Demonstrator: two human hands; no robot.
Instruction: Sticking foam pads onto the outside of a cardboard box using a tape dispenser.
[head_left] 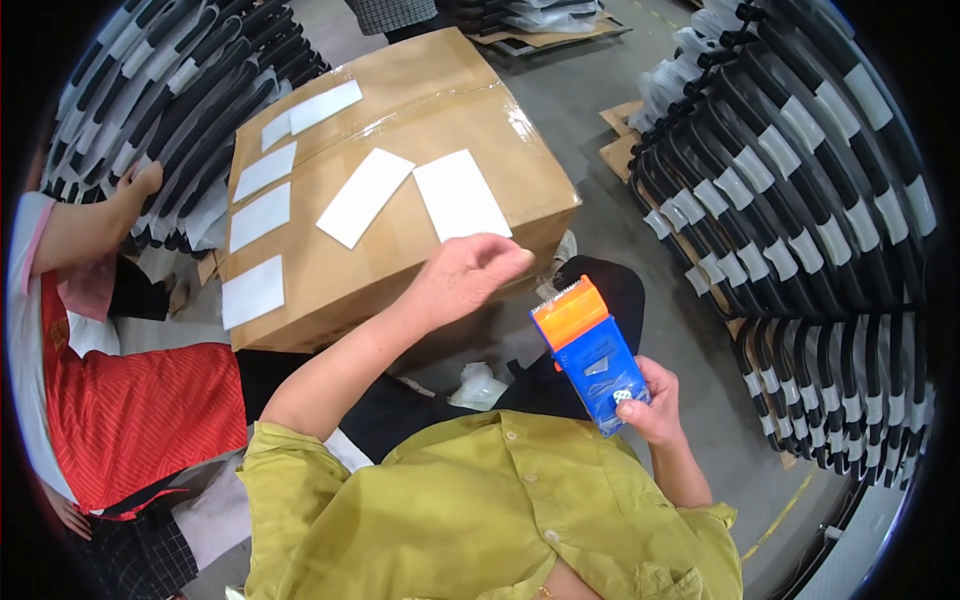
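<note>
Blue-orange dispenser [592, 355] is clasped low by right grip [657, 402], teeth [556, 297] best kept clear of left grip [462, 274]: curled, hold can't be told.

Blue tape dispenser [606, 372], toothed orange end [572, 312] forward, in right hand [655, 402]; white sheet [460, 192] flat on carton [400, 262]

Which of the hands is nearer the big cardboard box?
Left. The left hand is at the near edge of the cardboard box; the right hand is farther off to the right, holding the blue-and-orange tape dispenser.
</note>
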